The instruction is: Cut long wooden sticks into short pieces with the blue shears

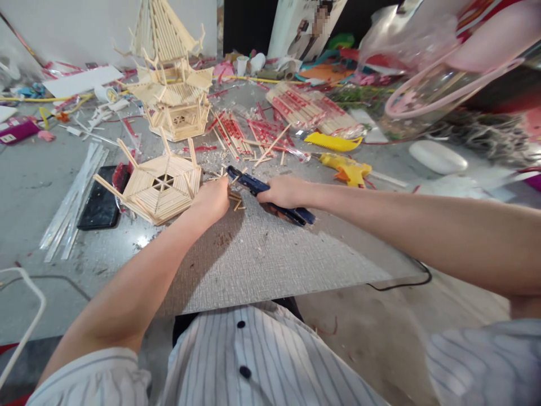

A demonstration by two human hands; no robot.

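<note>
My right hand is closed around the handles of a dark blue hand cutter, whose jaws point left and away from me. Pinched in my left hand is a thin wooden stick, its end at the cutter's jaws. Whether the blades touch the stick I cannot tell. Short cut stick pieces lie on the table between my hands. Just left of my left hand sits a hexagonal stick frame with a spoked middle opening and several upright posts. Most of my left fingers are hidden.
Behind the frame stands a tiered stick pagoda. Packs of chopsticks, a yellow saw-edged tool and a yellow glue gun lie beyond my right hand. At left are a black phone and clear glue sticks.
</note>
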